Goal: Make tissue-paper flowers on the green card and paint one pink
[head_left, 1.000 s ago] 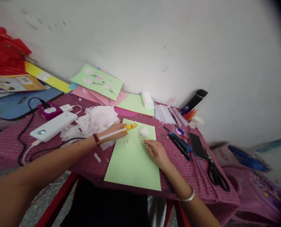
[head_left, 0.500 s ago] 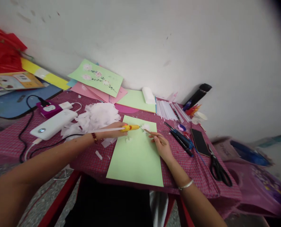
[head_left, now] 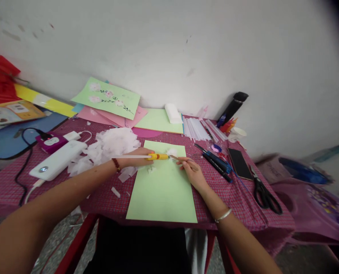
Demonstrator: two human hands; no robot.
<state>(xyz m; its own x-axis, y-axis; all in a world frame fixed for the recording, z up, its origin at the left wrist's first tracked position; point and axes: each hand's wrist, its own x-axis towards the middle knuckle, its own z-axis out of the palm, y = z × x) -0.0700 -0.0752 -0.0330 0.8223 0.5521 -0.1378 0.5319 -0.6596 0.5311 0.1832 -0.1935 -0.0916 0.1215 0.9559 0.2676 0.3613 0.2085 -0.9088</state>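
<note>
Over green sheet [head_left: 161,190], glue gun [head_left: 157,156] now touching tissue tuft [head_left: 173,152]

Left hand [head_left: 137,156] fist-closed, right hand [head_left: 192,173] pinching; forearms converge, fingertips near.

Even, soft daylight, faint shadows; wide-angle bending and dark vignette at right, slight motion blur at edges

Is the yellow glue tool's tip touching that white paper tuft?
Cannot tell. In the head view the glue tool tip meets the tuft edge, but blur hides any gap.
</note>
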